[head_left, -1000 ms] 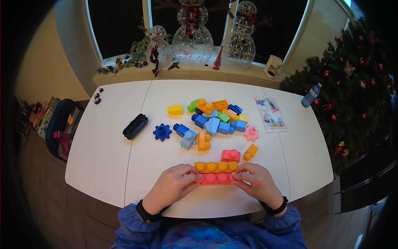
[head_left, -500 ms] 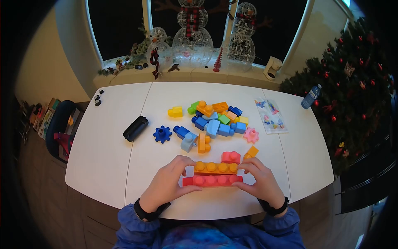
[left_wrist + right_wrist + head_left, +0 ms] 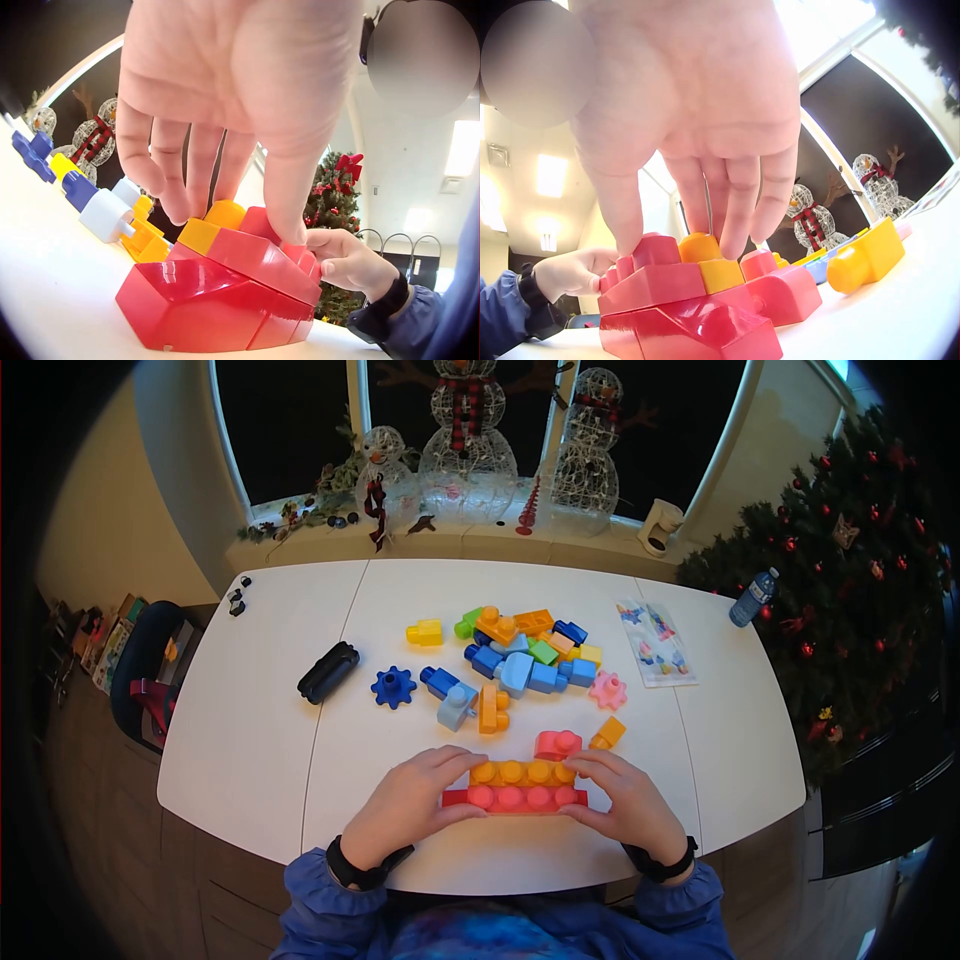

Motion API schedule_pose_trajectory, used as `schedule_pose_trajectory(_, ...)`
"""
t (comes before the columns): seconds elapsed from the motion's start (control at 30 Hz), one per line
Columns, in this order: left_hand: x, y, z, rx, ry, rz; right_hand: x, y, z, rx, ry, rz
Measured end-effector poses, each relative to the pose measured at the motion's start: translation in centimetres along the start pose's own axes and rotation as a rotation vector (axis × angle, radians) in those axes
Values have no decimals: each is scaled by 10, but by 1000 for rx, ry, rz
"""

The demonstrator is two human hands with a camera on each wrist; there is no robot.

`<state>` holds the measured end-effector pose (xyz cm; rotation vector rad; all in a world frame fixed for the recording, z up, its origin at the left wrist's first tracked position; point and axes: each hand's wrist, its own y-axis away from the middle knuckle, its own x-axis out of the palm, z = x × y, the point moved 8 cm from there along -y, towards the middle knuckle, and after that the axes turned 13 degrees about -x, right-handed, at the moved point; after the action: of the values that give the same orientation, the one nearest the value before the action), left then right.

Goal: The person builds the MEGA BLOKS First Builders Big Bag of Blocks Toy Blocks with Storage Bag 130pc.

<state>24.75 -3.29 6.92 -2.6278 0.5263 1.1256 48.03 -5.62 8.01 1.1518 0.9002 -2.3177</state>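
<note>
In the head view, a long orange block [image 3: 525, 773] lies against a long pink block [image 3: 510, 799], with red ends showing below them. My left hand [image 3: 408, 805] pinches the pair at the left end, my right hand [image 3: 628, 805] at the right end; thumbs are on the near side, fingers on the far side. Both wrist views show a glossy red base [image 3: 202, 304] under the two rows. A smaller pink block [image 3: 791, 292] stands behind the right end in the right wrist view. An orange block [image 3: 608, 733] lies just beyond my right hand.
Several loose blocks [image 3: 515, 672] are heaped mid-table, with a blue gear [image 3: 393, 687] and a pink gear [image 3: 608, 690] at their sides. Farther out are a black case [image 3: 328, 672], a picture sheet [image 3: 657, 644] and a bottle [image 3: 754, 598].
The orange block has moved nearer, closing the gap to the pink block seen half a second ago. The fingers of both hands have moved inward along its far side.
</note>
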Motion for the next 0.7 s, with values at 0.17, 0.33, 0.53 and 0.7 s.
schedule_pose_trajectory(0.17,1,1,-2,-14,-5,-8,-1,-1,-1,1,-9,15)
schedule_pose_trajectory(0.33,2,2,-1,-12,-22,-5,0,-1,-3,11,-34,21)
schedule_pose_trajectory(0.53,3,3,-1,-19,-10,2,1,0,-5,36,-54,35)
schedule_pose_trajectory(0.7,3,4,-2,-15,-20,-17,1,0,-5,12,-41,31)
